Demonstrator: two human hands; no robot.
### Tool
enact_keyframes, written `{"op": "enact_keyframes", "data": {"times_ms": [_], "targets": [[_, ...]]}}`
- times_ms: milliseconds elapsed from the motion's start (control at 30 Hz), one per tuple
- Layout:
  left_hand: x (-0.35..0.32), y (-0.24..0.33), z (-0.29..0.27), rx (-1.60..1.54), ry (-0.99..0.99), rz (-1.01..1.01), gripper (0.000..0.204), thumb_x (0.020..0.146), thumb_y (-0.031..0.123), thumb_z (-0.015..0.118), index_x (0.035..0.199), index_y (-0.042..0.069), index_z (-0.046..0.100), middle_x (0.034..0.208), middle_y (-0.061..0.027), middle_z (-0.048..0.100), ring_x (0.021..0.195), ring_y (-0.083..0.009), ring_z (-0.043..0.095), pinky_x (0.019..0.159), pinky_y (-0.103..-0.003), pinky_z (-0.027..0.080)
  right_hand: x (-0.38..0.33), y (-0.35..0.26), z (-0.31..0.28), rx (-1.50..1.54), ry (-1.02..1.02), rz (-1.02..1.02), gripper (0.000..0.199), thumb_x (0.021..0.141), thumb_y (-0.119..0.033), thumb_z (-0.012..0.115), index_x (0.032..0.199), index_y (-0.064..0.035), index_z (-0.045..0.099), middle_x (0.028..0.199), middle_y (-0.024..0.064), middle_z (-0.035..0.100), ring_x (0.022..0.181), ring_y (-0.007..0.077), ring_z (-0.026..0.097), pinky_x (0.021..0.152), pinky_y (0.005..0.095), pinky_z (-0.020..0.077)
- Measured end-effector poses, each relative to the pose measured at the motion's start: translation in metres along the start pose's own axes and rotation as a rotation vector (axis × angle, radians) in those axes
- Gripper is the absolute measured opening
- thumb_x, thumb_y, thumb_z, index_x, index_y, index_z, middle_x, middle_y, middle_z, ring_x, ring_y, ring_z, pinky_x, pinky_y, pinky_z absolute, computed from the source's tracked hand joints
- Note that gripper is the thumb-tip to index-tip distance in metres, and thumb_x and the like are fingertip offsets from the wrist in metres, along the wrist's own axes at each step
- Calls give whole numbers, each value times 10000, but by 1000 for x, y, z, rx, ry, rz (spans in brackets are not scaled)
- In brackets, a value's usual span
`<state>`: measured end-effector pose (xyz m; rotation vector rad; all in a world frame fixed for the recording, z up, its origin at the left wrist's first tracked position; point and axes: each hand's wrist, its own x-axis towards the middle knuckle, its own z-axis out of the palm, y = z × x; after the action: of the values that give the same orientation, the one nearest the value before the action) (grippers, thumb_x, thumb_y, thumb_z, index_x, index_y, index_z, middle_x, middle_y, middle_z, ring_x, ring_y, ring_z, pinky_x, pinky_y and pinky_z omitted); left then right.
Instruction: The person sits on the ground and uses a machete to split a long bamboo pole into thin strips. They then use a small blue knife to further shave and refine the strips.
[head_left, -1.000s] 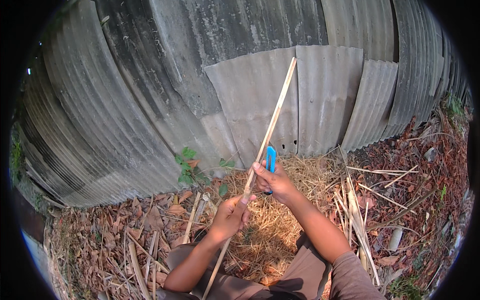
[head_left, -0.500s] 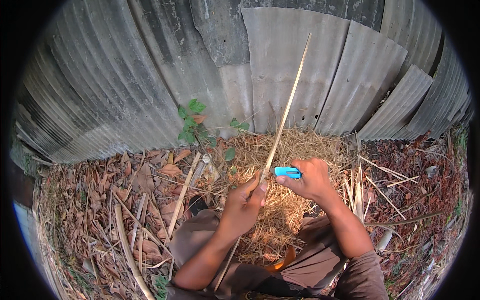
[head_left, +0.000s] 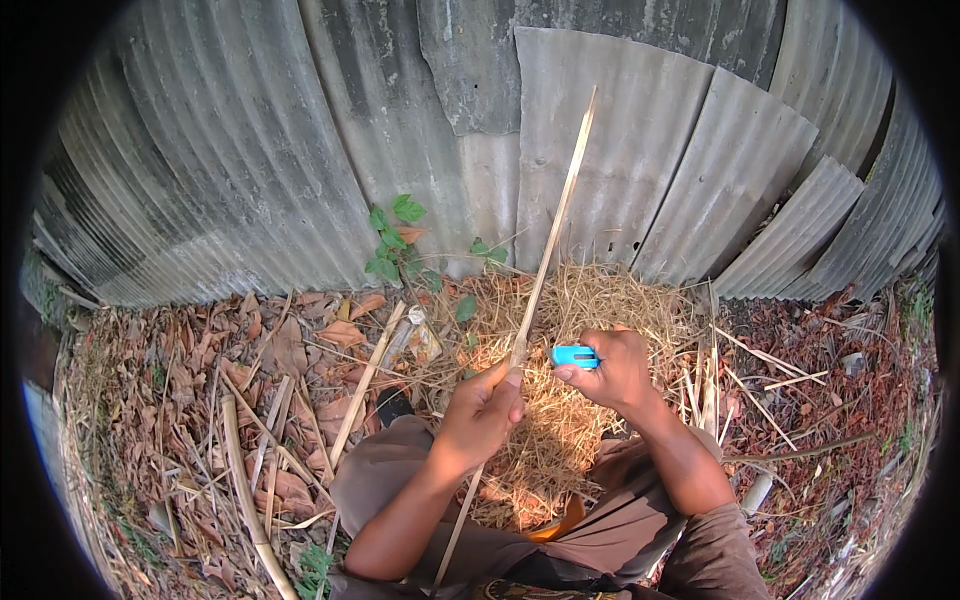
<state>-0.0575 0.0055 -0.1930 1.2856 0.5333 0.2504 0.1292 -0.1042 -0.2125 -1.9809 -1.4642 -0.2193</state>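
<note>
My left hand (head_left: pixel 478 418) is closed around a long, thin bamboo strip (head_left: pixel 551 238). The strip's pale, pointed end rises toward the metal wall, and its lower end passes down over my lap. Just to the right, my right hand (head_left: pixel 613 370) grips a bright blue cutter knife (head_left: pixel 574 357) by its handle. A small gap separates the knife from the strip. Whether its blade is out I cannot tell.
A fence of grey corrugated sheets (head_left: pixel 600 150) stands in front of me. Pale shavings (head_left: pixel 545 440) lie heaped between my legs. Bamboo pieces (head_left: pixel 365 385) rest among dry leaves (head_left: pixel 285 345) at left. A green plant (head_left: pixel 390 240) grows by the fence, with more sticks (head_left: pixel 765 405) at right.
The knife has come away from the strip, slightly to the right and down. The strip's upper tip has shifted left and lower. My left hand has kept its hold.
</note>
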Motion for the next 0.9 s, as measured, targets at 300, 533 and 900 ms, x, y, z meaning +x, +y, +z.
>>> {"op": "enact_keyframes", "data": {"times_ms": [300, 533, 900], "targets": [[-16, -10, 7, 179, -22, 118, 231, 987, 210, 483, 1119, 44, 575, 664, 47, 485, 543, -13, 409, 468, -181, 336, 2, 4, 0, -137, -2, 39, 637, 692, -689, 642, 505, -84, 567, 418, 110, 498, 410, 297, 565, 431, 394, 450], [-28, -13, 4, 407, 83, 107, 437, 950, 131, 525, 1358, 4, 430, 841, -63, 634, 732, -72, 554, 665, -227, 458, 2, -7, 4, -57, -144, 20, 711, 693, -774, 552, 507, -88, 572, 388, 89, 461, 371, 288, 536, 420, 390, 442], [-28, -4, 14, 503, 203, 302, 252, 935, 89, 534, 1147, -46, 557, 653, 21, 471, 634, -25, 405, 546, -203, 354, 1, -6, 18, -52, -53, -55, 717, 671, -797, 543, 499, -102, 560, 388, 85, 461, 375, 289, 537, 408, 395, 437]]}}
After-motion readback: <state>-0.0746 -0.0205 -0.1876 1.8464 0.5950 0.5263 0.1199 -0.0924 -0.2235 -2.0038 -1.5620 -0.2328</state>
